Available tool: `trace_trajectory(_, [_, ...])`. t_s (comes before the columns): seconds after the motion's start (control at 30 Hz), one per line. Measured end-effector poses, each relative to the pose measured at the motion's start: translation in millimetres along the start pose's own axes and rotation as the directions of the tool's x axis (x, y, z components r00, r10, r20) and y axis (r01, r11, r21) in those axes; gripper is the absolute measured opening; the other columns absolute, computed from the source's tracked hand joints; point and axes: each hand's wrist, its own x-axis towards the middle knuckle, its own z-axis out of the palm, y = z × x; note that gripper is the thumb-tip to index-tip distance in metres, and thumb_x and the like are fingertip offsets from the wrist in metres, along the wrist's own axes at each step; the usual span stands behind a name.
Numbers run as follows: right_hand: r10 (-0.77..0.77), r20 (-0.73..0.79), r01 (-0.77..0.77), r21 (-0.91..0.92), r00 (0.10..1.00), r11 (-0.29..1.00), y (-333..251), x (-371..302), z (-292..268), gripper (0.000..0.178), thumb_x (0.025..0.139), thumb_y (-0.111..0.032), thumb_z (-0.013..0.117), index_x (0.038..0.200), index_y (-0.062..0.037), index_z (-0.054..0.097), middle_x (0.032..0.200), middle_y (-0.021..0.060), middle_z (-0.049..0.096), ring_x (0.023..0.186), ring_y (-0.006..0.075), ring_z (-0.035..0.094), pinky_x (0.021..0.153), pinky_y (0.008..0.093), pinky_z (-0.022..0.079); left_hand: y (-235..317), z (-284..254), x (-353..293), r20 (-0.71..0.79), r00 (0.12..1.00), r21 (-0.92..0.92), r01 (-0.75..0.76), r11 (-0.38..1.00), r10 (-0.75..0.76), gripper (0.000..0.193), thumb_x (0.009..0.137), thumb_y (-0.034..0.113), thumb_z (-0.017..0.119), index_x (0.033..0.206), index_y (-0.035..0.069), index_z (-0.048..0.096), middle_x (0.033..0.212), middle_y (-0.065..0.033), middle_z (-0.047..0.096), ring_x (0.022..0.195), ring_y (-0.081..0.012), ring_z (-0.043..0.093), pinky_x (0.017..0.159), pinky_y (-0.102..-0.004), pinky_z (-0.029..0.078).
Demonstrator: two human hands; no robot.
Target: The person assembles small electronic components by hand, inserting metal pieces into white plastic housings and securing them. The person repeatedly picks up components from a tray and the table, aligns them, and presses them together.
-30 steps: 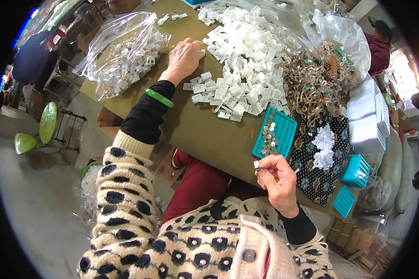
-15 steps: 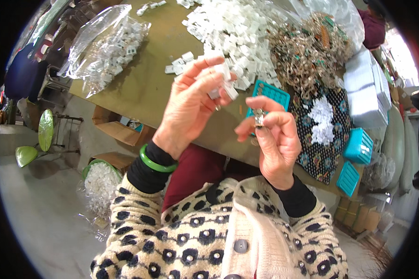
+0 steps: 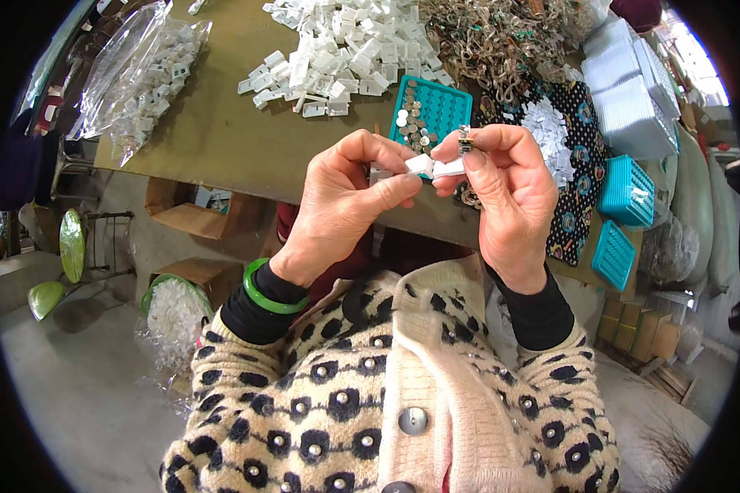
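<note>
Both my hands meet above the table's near edge. My left hand [image 3: 345, 201], with a green bangle at the wrist, pinches a small white plastic casing [image 3: 420, 165] between thumb and fingers. Close against it, my right hand [image 3: 508, 185] grips a small electronic part with a shiny metal top [image 3: 465, 141] between thumb and forefinger. A second white plastic piece [image 3: 449, 168] reaches from the right fingers to the left casing; whether the two pieces are joined I cannot tell. Just beyond the fingers lies a teal tray [image 3: 448, 103] with round silver discs along its left side.
White plastic casings [image 3: 345, 57] are heaped at the far middle, beside a tangle of small metallic and clear parts [image 3: 501, 49]. White bits [image 3: 548, 135] lie on a dark patterned cloth [image 3: 571, 226]. Teal baskets [image 3: 627, 191] stand right; a filled clear bag [image 3: 152, 82] lies left.
My hands have come together, the left lower and to the right. The white pieces now meet between my fingers. The view has shifted, so the table's contents appear higher and further left.
</note>
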Motion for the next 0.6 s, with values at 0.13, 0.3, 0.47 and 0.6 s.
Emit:
trace_trajectory(0.13, [-0.023,0.000,0.023,0.060,1.000,0.998,2,0,-2,0.013,0.097,-0.004,0.054,0.108,0.0019,0.051,0.102,0.0103,0.062,0.077,0.0093,0.062,0.070,0.0226,0.052,-2,9,-5,0.080,0.990,0.013,0.113,0.994,-0.113,0.025,0.084,-0.001,0.071,0.108,0.000,0.063,0.097,-0.0068,0.065,0.081,-0.0129,0.064,0.069,-0.0265,0.055])
trace_trajectory(0.3, [-0.072,-0.081,0.079,0.080,0.994,0.994,5,-3,-11,0.013,0.095,-0.004,0.057,0.107,0.0018,0.055,0.098,0.0108,0.061,0.068,0.0130,0.057,0.059,0.0269,0.048,-9,10,-1,0.033,0.971,-0.225,0.239,0.945,-0.238,0.031,0.086,0.002,0.070,0.116,-0.001,0.061,0.098,-0.0092,0.067,0.078,-0.0162,0.066,0.068,-0.0286,0.056])
trace_trajectory(0.47, [0.089,-0.091,-0.093,-0.036,0.992,0.995,12,-17,-8,0.010,0.091,0.002,0.062,0.099,0.0029,0.059,0.090,0.0067,0.062,0.063,0.0079,0.055,0.055,0.0208,0.045,-15,7,0,0.027,0.970,-0.306,0.237,0.922,-0.240,0.030,0.086,0.003,0.070,0.115,0.000,0.062,0.097,-0.0126,0.068,0.078,-0.0203,0.068,0.068,-0.0317,0.058])
trace_trajectory(0.6, [0.138,-0.110,-0.143,-0.034,0.984,0.989,16,-18,-5,0.008,0.089,0.001,0.064,0.095,-0.0003,0.059,0.081,-0.0006,0.061,0.063,0.0017,0.053,0.056,0.0171,0.044,-19,3,1,0.015,0.980,-0.371,0.190,0.909,-0.199,0.029,0.085,0.002,0.070,0.113,0.001,0.062,0.095,-0.0122,0.069,0.078,-0.0217,0.069,0.070,-0.0343,0.059])
